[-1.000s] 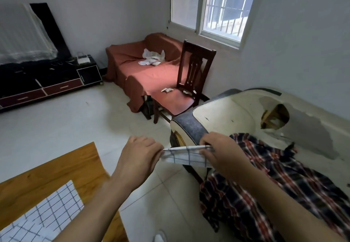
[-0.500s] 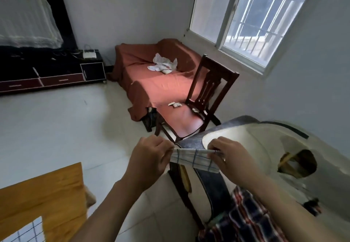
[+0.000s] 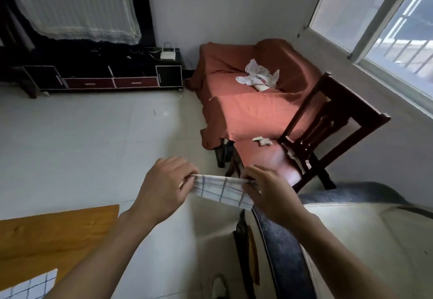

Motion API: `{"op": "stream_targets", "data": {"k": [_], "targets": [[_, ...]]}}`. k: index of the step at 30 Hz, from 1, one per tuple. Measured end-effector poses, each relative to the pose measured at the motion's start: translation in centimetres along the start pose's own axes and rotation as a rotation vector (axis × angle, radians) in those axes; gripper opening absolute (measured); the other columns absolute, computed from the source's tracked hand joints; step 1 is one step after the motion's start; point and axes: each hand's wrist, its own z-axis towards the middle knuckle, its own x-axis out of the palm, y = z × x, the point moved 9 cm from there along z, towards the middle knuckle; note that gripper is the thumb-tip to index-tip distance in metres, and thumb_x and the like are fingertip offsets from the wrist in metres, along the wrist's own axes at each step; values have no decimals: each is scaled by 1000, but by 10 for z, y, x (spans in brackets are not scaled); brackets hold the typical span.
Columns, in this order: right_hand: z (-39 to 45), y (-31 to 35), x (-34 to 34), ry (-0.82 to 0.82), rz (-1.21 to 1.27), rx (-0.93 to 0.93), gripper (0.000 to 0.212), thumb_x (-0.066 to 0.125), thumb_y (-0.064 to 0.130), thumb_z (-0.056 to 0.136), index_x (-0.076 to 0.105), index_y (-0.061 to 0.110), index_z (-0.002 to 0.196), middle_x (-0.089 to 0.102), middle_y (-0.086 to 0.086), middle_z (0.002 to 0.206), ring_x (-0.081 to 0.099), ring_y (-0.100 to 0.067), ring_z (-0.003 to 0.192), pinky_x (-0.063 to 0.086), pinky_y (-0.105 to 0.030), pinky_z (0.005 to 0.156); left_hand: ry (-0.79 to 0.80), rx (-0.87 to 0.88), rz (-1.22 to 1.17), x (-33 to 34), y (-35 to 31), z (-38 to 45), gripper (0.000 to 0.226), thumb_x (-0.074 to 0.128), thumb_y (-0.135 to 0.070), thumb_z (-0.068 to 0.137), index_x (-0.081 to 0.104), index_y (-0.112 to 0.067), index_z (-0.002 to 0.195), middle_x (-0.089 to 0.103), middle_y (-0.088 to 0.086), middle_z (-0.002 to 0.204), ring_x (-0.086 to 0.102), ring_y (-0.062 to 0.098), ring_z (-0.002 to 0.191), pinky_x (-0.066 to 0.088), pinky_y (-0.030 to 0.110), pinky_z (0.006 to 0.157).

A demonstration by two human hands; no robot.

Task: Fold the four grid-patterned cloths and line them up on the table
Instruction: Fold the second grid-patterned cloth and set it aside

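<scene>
- Cloth [image 3: 222, 191]: white with a dark grid, folded into a narrow band. It is held in the air between both hands, above the floor and ahead of the sofa arm. Its top edge runs taut from hand to hand; the lower edge sags toward the right.
- Left hand [image 3: 164, 188]: fingers curled, pinching the left end of the cloth at the top edge. Back of the hand faces the camera.
- Right hand [image 3: 269, 193]: fingers curled, pinching the right end of the cloth. Fingertips are hidden behind the fabric.
- Second cloth [image 3: 28, 286]: same grid pattern, lying flat on the table at the lower left; only part shows at the frame edge.
- Table [image 3: 51, 235]: wooden top, lower left, well apart from the held cloth.
- Sofa [image 3: 351, 240]: cream surface with a dark arm, lower right, beneath the right forearm.
- Chair [image 3: 328, 130]: dark wood with a red seat, beyond the hands.
- Couch [image 3: 246, 106]: covered in red fabric, behind the chair, with crumpled white fabric lying on it.
- Cabinet [image 3: 105, 74]: low, dark, against the far wall.
- Window [image 3: 386, 29]: upper right.
</scene>
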Motion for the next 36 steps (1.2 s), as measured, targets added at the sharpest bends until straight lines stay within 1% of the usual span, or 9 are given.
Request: {"op": "stream_targets", "data": {"k": [5, 8, 11, 17, 21, 25, 29, 32, 36], "targets": [[93, -27, 2, 63, 30, -82, 9, 64, 20, 88, 55, 22, 85, 56, 9, 88, 54, -11, 73, 51, -39, 65, -57, -126, 62, -6, 31, 48, 10, 48, -22, 89, 58, -23, 86, 53, -12, 79, 51, 13, 74, 39, 33, 69], [145, -17, 8, 82, 85, -175, 15, 63, 14, 84, 53, 24, 82, 53, 10, 84, 51, -11, 72, 48, -40, 65, -87, -222, 102, -12, 62, 66, 8, 49, -20, 88, 57, -23, 87, 53, -12, 80, 51, 13, 74, 41, 34, 70], [193, -5, 22, 109, 120, -254, 15, 63, 10, 84, 55, 23, 83, 52, 10, 82, 50, -10, 70, 46, -39, 64, -106, -289, 129, -12, 98, 77, 7, 52, -18, 86, 57, -23, 86, 54, -13, 80, 49, 11, 73, 41, 34, 70], [298, 20, 74, 199, 81, -375, 14, 63, 15, 86, 55, 26, 86, 51, 12, 84, 53, -12, 72, 48, -39, 64, -168, -386, 150, -15, 196, 96, 10, 58, -14, 86, 56, -24, 86, 54, -13, 78, 49, 11, 71, 42, 34, 69], [371, 59, 104, 269, 30, -450, 12, 62, 18, 89, 54, 27, 88, 52, 11, 84, 54, -15, 71, 50, -40, 64, -193, -472, 148, -31, 274, 108, 10, 59, -15, 87, 55, -25, 86, 53, -12, 78, 48, 12, 69, 43, 33, 69], [443, 105, 135, 314, -12, -534, 16, 61, 18, 90, 52, 31, 87, 52, 11, 83, 54, -12, 68, 50, -38, 62, -229, -556, 169, -59, 344, 116, 9, 56, -15, 87, 54, -24, 88, 54, -11, 77, 49, 14, 68, 44, 34, 70], [489, 150, 174, 352, 45, -606, 12, 59, 18, 92, 55, 29, 90, 54, 13, 85, 54, -9, 71, 50, -34, 63, -268, -678, 213, -92, 396, 104, 14, 61, -11, 87, 54, -23, 88, 55, -11, 79, 49, 14, 68, 44, 34, 72], [514, 181, 210, 400, 94, -666, 8, 59, 18, 92, 56, 25, 93, 56, 10, 87, 55, -13, 72, 50, -37, 64, -286, -775, 257, -113, 428, 87, 15, 63, -12, 88, 53, -24, 86, 56, -11, 77, 49, 14, 67, 44, 34, 71], [544, 230, 260, 490, 168, -788, 7, 59, 17, 91, 58, 23, 94, 55, 9, 87, 55, -16, 71, 49, -40, 64, -269, -937, 286, -131, 471, 54, 15, 64, -17, 91, 53, -27, 88, 59, -11, 82, 51, 14, 70, 44, 30, 70]]}}
